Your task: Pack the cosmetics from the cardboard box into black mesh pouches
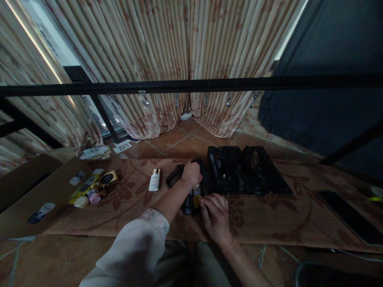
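A black unfolded cosmetic organizer bag [242, 171] lies on a patterned mat [269, 215] on the floor. My left hand [191, 173] is closed on the bag's left end flap, fist over the black fabric. My right hand [216, 217] rests just below it, fingers curled against a small yellow-topped bottle [196, 197] that sits partly in the bag's left pocket. A white tube [154, 179] lies on the mat to the left of my left hand.
A cardboard flap [36, 199] at left carries stickers; beside it lie several small cosmetics [89, 191]. A dark flat slab [350, 215] lies at right. A black bar [191, 85] crosses the view before striped curtains [167, 59]. Papers [95, 151] lie on the tile floor.
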Demonstrator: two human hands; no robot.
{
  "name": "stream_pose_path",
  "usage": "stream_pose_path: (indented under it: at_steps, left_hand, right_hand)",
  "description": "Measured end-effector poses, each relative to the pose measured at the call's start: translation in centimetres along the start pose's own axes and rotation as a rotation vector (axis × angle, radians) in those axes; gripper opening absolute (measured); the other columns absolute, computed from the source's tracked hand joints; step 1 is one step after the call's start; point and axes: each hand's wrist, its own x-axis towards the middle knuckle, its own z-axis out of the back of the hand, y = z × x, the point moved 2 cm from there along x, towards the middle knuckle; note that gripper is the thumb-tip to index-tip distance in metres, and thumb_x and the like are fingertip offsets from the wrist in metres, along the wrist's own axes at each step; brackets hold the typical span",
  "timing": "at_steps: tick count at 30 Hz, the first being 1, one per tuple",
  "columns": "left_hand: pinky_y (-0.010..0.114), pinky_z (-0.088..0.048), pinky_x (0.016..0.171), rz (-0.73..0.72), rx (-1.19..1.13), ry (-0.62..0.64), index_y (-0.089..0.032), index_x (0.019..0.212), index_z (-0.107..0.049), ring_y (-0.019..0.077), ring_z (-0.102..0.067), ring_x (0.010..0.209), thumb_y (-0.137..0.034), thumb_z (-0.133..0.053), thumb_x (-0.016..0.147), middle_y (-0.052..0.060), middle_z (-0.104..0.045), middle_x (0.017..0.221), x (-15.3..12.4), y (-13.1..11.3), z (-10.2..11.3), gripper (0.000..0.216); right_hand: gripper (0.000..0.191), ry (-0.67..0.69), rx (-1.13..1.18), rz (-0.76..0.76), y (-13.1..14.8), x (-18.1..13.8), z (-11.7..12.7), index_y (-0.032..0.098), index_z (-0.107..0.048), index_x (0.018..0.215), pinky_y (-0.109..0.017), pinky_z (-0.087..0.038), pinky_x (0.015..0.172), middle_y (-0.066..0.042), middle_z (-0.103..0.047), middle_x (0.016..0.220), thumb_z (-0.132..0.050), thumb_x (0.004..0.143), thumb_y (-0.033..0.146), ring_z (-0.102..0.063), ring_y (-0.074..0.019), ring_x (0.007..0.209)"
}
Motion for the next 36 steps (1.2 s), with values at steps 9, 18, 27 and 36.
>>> stream_pose_path:
  at_steps: [9,18,27,36]
  left_hand:
    - [0.032,-0.047,0.086,0.107,-0.090,-0.108,-0.019,0.094,-0.068,0.0227,-0.064,0.094,-0.014,-0.046,0.077,0.010,-0.069,0.095,-2.1,1.6,1.3,0.028]
    - [0.025,-0.046,0.074,0.299,-0.491,-0.435,-0.022,0.084,-0.068,0.0167,-0.066,0.082,-0.014,-0.050,0.073,0.002,-0.072,0.086,-4.9,3.9,1.5,0.022]
    - [0.027,-0.043,0.067,0.163,-0.336,-0.281,-0.021,0.097,-0.061,0.0195,-0.065,0.077,-0.015,-0.049,0.073,0.005,-0.070,0.083,-10.1,2.3,0.0,0.027]
    - [0.033,-0.044,0.071,0.060,-0.214,0.016,-0.020,0.101,-0.060,0.0261,-0.065,0.082,-0.023,-0.052,0.074,0.010,-0.069,0.082,-9.7,1.9,0.7,0.028]
  right_hand:
    - [0.017,-0.013,0.004,0.010,0.0,-0.2,-0.2,0.024,-0.059,0.098,-0.036,-0.036,0.083,-0.002,-0.063,0.093,-0.050,0.086,0.018,-0.051,-0.0181,0.095]
    - [0.017,0.009,-0.023,0.023,0.0,-0.3,-0.2,0.023,-0.059,0.099,-0.035,-0.036,0.084,-0.002,-0.063,0.093,-0.050,0.086,0.018,-0.050,-0.0176,0.095]
    - [0.016,0.009,-0.049,-0.015,-0.5,-0.6,-0.2,0.023,-0.061,0.096,-0.034,-0.036,0.084,-0.002,-0.064,0.093,-0.049,0.086,0.020,-0.050,-0.0171,0.095]
    - [0.015,0.026,-0.037,0.003,0.1,-0.2,-0.6,0.023,-0.061,0.096,-0.035,-0.036,0.085,-0.001,-0.064,0.093,-0.050,0.086,0.020,-0.050,-0.0170,0.095]
